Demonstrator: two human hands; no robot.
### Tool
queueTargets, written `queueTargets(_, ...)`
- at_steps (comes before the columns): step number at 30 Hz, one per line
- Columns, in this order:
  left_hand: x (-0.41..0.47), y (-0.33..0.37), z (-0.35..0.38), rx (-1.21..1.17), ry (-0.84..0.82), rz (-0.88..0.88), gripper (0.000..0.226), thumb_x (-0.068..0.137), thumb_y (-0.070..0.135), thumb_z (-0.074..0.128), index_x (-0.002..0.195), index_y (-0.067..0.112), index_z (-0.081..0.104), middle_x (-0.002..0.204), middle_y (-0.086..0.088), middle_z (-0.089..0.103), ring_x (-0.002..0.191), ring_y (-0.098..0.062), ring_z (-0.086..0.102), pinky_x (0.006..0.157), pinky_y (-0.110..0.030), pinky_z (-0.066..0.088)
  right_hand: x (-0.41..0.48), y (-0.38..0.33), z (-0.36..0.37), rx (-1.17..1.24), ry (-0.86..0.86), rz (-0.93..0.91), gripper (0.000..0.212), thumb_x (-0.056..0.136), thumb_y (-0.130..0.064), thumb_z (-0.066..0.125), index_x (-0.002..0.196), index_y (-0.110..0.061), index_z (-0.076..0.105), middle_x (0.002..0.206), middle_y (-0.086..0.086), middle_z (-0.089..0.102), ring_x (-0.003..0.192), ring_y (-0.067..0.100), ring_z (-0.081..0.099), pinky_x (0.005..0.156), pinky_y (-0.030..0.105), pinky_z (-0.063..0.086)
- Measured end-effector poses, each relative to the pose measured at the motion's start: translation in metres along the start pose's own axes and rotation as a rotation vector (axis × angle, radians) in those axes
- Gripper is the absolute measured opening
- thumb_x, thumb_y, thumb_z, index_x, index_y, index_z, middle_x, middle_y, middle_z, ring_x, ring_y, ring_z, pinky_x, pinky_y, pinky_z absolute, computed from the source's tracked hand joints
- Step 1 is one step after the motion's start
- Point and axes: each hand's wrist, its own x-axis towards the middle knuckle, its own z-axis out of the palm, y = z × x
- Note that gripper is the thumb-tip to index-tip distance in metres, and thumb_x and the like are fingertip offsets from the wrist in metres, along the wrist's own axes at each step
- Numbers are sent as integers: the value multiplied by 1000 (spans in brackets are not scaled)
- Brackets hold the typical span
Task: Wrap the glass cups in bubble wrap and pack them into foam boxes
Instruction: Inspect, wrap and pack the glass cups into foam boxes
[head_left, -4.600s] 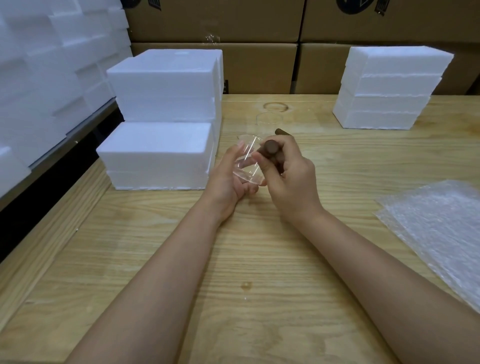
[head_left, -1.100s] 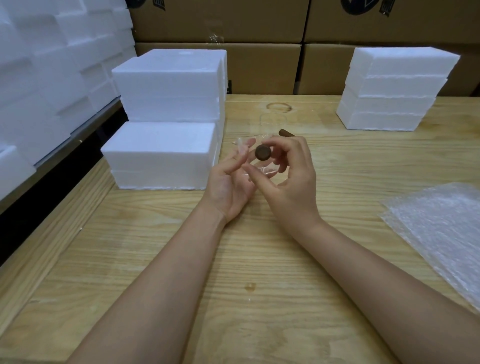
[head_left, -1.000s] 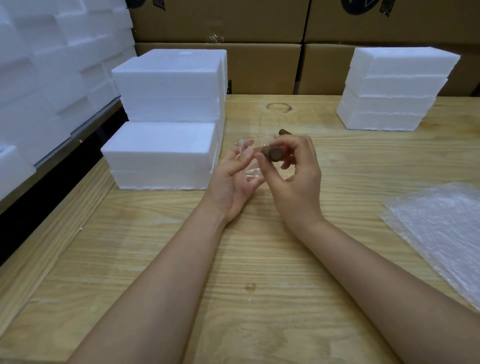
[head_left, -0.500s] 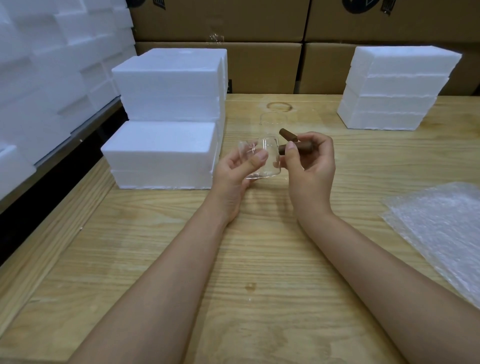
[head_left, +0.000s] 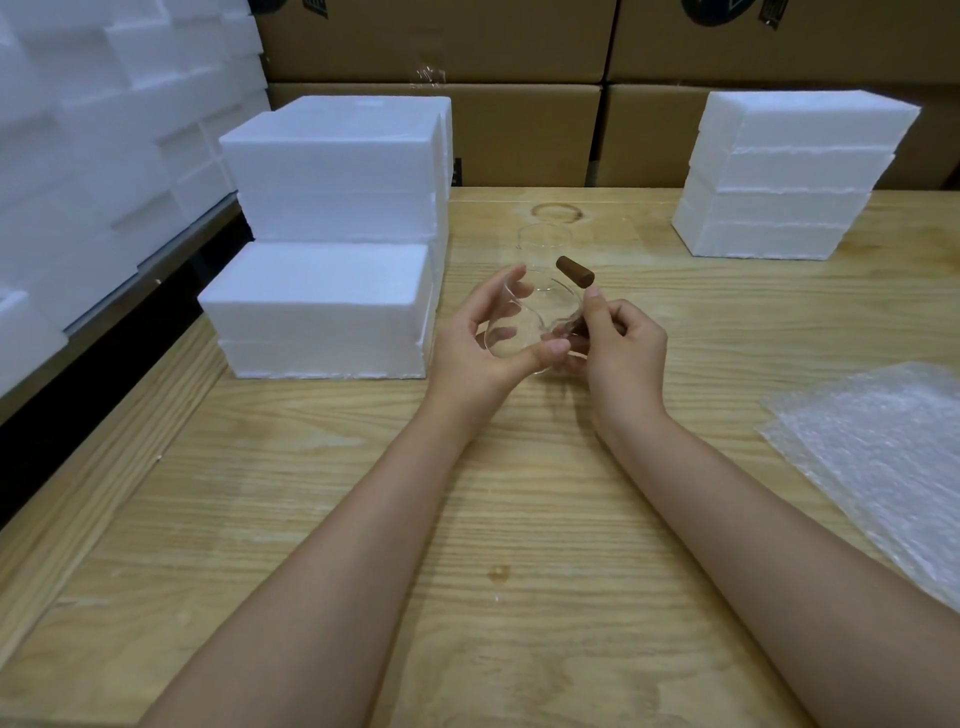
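Since 0.5 s ago we have tilted the glass cup (head_left: 524, 332) over, and our right hand (head_left: 621, 353) has dropped closer to it; our left hand (head_left: 478, 338) curls round the clear, rounded cup just above the wooden table (head_left: 467, 519), thumb across its edge; the right hand pinches its brown handle (head_left: 578, 327); a 2nd cup (head_left: 543, 244), with a brown cylindrical handle, stands just behind; grainy white foam boxes (head_left: 322, 291) and bubble wrap (head_left: 883, 457) lie on either side; the dark prints on the cardboard boxes (head_left: 519, 130) are cut off and unreadable.
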Motion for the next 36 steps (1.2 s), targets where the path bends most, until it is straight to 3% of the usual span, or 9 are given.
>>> queueTargets(2, 0, -2, -1, 23, -24, 29, 77, 62, 11, 85, 129, 24, 51, 116, 10, 61, 117, -5, 54, 96, -21, 44, 1, 0, 0, 25, 15, 37, 36, 96, -18, 54, 61, -11, 52, 59, 5, 64, 63, 22, 68, 53, 29, 53)
queueTargets(7, 0, -2, 1, 63, -57, 112, 76, 62, -4, 83, 123, 25, 50, 126, 2, 58, 128, -10, 50, 112, -41, 36, 3, -1, 0, 113, 34, 72, 35, 96, -10, 50, 61, -10, 47, 56, 4, 64, 60, 23, 67, 57, 32, 57)
queueTargets(13, 1, -5, 1, 32, -96, 87, 76, 60, -14, 81, 115, 26, 48, 133, -2, 54, 127, -14, 50, 106, -29, 40, 6, 1, -2, 122, 64, 15, 36, 91, -5, 53, 55, -11, 51, 62, 5, 64, 69, 23, 70, 68, 35, 60)
queueTargets(20, 1, -5, 2, -4, -88, 85, 75, 60, -20, 76, 109, 26, 45, 136, 2, 50, 127, -13, 50, 103, -25, 43, 6, 2, -3, 24, 18, -103, 26, 88, -5, 55, 63, -8, 55, 57, -9, 65, 58, 4, 61, 54, 19, 50)
queueTargets(22, 1, -4, 2, 2, -77, 91, 74, 59, -19, 78, 110, 24, 46, 136, 3, 51, 126, -9, 51, 101, -23, 43, 7, 3, -3, 22, 12, -101, 27, 89, -6, 55, 62, -9, 54, 58, -8, 65, 60, 5, 63, 55, 20, 51)
queueTargets(25, 0, -3, 2, 9, -57, 101, 73, 58, -16, 80, 110, 25, 49, 133, 7, 53, 121, -3, 53, 92, -16, 44, 8, 4, -2, 35, 20, -54, 30, 89, -7, 56, 59, -11, 53, 62, 1, 65, 73, 21, 67, 63, 31, 57)
queueTargets(28, 1, -4, 2, 49, -46, 111, 75, 57, -14, 81, 113, 27, 52, 130, 11, 56, 124, -5, 52, 99, -18, 42, 7, 3, -1, 83, 41, 33, 34, 90, -4, 53, 58, -11, 49, 63, 7, 62, 72, 26, 70, 70, 37, 60)
queueTargets(32, 1, -3, 1, 124, -53, 105, 78, 56, -6, 86, 116, 33, 53, 123, 22, 57, 121, -1, 53, 100, -15, 40, 7, 2, -2, 89, 59, 121, 26, 92, -3, 45, 66, -7, 47, 56, 4, 63, 60, 22, 69, 58, 30, 57)
queueTargets(36, 2, 0, 0, 147, -37, 61, 78, 57, 4, 89, 120, 33, 54, 122, 19, 59, 116, 2, 55, 93, -15, 41, 6, 1, -2, 13, 79, 114, 24, 95, -9, 41, 72, -8, 47, 67, 10, 66, 50, 21, 65, 46, 26, 50)
